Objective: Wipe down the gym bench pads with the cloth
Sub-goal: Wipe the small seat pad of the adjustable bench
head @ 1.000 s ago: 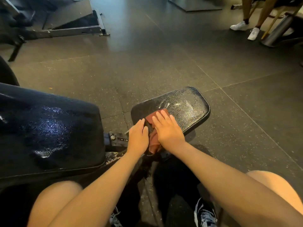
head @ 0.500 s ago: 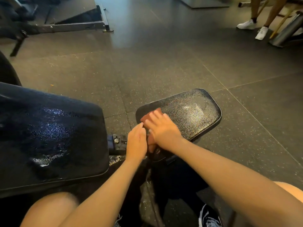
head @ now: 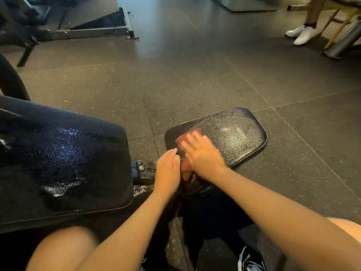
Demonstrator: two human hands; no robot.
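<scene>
Right hand on cloth, pad edge

Dark speckled rubber floor tiles, thin seams between them. Grey steel machine frame, far left, carrying a sloped black plate. Pair of white sneakers on a seated person's feet, far right, beside a slanted grey metal tube; black-and-white sneaker, bottom edge.

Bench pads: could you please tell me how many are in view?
2. A large pad at the left; a smaller pad at the centre, under the cloth. Dark equipment top left may hide more.
</scene>
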